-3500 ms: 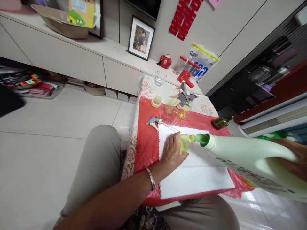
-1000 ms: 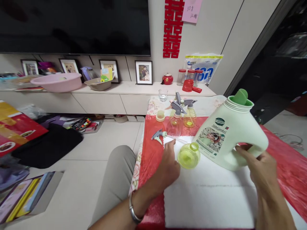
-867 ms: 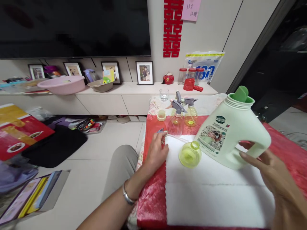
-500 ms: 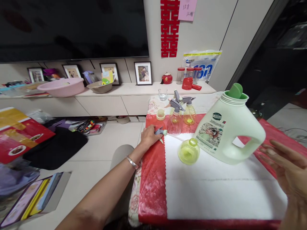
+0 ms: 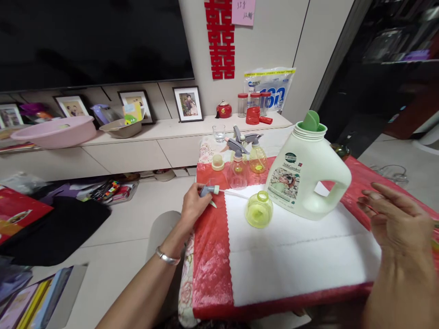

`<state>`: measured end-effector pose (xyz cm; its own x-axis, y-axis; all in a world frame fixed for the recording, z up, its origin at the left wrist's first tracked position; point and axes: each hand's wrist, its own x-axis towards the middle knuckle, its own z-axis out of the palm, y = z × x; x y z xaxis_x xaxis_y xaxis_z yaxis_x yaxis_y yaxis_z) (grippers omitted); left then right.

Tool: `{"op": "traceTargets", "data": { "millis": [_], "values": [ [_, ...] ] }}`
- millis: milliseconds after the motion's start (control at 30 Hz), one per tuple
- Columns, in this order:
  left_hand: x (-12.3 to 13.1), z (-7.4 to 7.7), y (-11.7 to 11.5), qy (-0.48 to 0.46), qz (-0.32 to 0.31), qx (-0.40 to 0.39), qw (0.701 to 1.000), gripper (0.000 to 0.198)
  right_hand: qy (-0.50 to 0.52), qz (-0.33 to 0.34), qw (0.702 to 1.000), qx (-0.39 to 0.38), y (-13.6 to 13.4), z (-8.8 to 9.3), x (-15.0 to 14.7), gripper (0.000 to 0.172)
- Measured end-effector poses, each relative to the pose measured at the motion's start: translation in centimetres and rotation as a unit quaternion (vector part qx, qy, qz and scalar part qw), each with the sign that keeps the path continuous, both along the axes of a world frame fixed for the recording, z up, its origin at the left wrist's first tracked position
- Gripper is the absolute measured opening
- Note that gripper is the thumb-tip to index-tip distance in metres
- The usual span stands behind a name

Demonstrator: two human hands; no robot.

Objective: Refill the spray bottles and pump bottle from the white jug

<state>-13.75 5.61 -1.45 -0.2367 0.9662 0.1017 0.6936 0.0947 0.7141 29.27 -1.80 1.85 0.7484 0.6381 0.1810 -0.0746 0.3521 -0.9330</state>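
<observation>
My left hand [image 5: 194, 204] is closed around a grey trigger spray head [image 5: 208, 190] at the left side of the table. Its pale collar points right, and a thin clear dip tube [image 5: 235, 193] stretches from it toward an uncapped yellow-green spray bottle [image 5: 259, 211]. That bottle stands upright on the white cloth [image 5: 295, 260]. Behind it rises a large pale green detergent jug [image 5: 305, 178] with a green spout showing in its mouth. To the right of the jug, apart from it, my right hand [image 5: 398, 217] is open with its fingers stretched out.
Behind my left hand stand a clear spray bottle [image 5: 238, 173], a yellowish spray bottle [image 5: 258, 159], a pale cap-topped bottle [image 5: 217, 162] and a small glass [image 5: 218, 133]. A low cabinet [image 5: 137, 157] runs along the wall, bearing framed photos, basins and jars.
The view has turned to the right. My left hand has drawn the spray head a little left, away from the yellow-green bottle. My right hand stays open beside the jug.
</observation>
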Motion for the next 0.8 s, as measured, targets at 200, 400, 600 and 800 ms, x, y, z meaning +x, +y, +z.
{"op": "traceTargets", "data": {
  "millis": [200, 400, 600, 800],
  "values": [
    [-1.9, 1.8, -2.3, -0.298, 0.023, 0.125, 0.946, 0.048, -0.003, -0.015, 0.999, 0.039, -0.2, 0.2, 0.4, 0.050],
    [-1.1, 7.4, -3.6, -0.382, 0.011, 0.242, 0.892, 0.052, -0.003, -0.011, 0.999, 0.052, -0.1, 0.3, 0.2, 0.048],
    [2.2, 10.8, -4.1, -0.264, -0.075, 0.297, 0.915, 0.042, -0.001, 0.006, 0.999, 0.052, -0.1, 0.6, -0.5, 0.047],
    [4.0, 12.8, -4.4, -0.127, -0.138, 0.303, 0.934, 0.035, 0.000, 0.010, 0.998, 0.062, -0.3, 0.6, -0.3, 0.045]
  ]
}}
